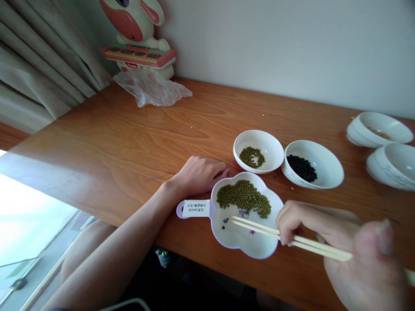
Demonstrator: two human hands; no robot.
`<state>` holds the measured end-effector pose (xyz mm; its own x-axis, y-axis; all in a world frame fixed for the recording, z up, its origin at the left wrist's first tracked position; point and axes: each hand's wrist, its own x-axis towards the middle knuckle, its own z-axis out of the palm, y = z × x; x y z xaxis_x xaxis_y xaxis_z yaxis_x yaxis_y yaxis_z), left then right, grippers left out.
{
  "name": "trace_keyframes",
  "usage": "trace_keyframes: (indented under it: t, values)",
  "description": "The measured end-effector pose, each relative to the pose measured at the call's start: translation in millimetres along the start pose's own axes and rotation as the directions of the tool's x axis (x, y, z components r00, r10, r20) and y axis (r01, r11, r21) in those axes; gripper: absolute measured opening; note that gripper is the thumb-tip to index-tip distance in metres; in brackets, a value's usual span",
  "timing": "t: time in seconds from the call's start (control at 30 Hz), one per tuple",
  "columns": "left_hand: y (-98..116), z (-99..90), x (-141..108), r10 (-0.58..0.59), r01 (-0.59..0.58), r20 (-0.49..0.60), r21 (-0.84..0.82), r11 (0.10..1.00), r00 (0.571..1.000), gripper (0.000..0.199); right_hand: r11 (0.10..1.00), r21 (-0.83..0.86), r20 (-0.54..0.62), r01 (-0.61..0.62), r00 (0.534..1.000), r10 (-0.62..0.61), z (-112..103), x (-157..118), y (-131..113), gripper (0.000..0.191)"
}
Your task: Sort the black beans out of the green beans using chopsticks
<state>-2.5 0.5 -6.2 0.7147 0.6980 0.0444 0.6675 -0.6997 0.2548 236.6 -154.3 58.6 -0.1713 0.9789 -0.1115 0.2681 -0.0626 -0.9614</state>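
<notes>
My right hand [340, 246] grips a pair of wooden chopsticks [259, 228]. Their tips reach into a white flower-shaped dish [253, 248] with a labelled lilac handle, close to a black bean [223, 221] on its floor. A heap of green mung beans [244, 196] fills the dish's far half. My left hand [199, 175] lies on the wooden table [129, 142] with fingers curled, touching the dish's far left rim. Behind the dish stand a small white bowl with a few green beans [258, 151] and a white bowl with black beans [312, 164].
Two more white bowls [379, 128] [394, 166] sit at the right edge. A rabbit-shaped toy [138, 34] and crumpled clear plastic [152, 88] stand at the back left by the curtain. The table's near edge runs just under the flower dish.
</notes>
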Motion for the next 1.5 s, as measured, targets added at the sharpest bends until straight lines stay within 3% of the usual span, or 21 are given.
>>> trace_keyframes:
  t: [0.23, 0.47, 0.8, 0.93, 1.07, 1.2, 1.5]
  values:
    - [-0.4, 1.2, 0.5, -0.009, 0.009, 0.003, 0.010, 1.000, 1.000, 0.039, 1.000, -0.006, 0.070, 0.003, 0.998, -0.003, 1.4, 1.2, 5.0, 0.086]
    - [-0.1, -0.2, 0.5, -0.005, 0.005, 0.006, 0.009, 1.000, 1.000, 0.040, 1.000, -0.007, 0.069, 0.021, 0.997, -0.021, 4.1, 2.3, 6.7, 0.080]
    - [0.2, 1.0, -0.2, 0.000, 0.000, -0.003, -0.013, 1.000, 1.000, 0.039, 0.998, -0.056, -0.084, 0.042, 0.995, -0.047, 0.6, 4.8, 1.9, 0.084]
    - [-0.2, 0.6, 0.0, 0.004, -0.004, 0.002, 0.005, 1.000, 1.000, 0.039, 0.983, -0.109, -0.097, 0.149, 0.982, -0.159, 2.6, 6.9, 0.3, 0.082]
    - [0.1, -0.6, 0.4, -0.002, 0.002, 0.006, 0.015, 1.000, 1.000, 0.039, 0.957, -0.196, -0.212, 0.212, 0.944, -0.253, -0.9, 0.8, 6.3, 0.085]
    - [0.9, -2.0, 0.4, -0.006, 0.006, 0.017, 0.008, 1.000, 1.000, 0.039, 0.965, -0.188, -0.284, 0.186, 0.930, -0.234, -10.5, -7.8, 10.4, 0.085]
    - [1.4, -1.6, 0.3, -0.017, 0.017, 0.004, -0.008, 1.000, 1.000, 0.038, 0.954, -0.272, -0.285, 0.124, 0.937, -0.202, -15.5, -2.0, 3.3, 0.083]
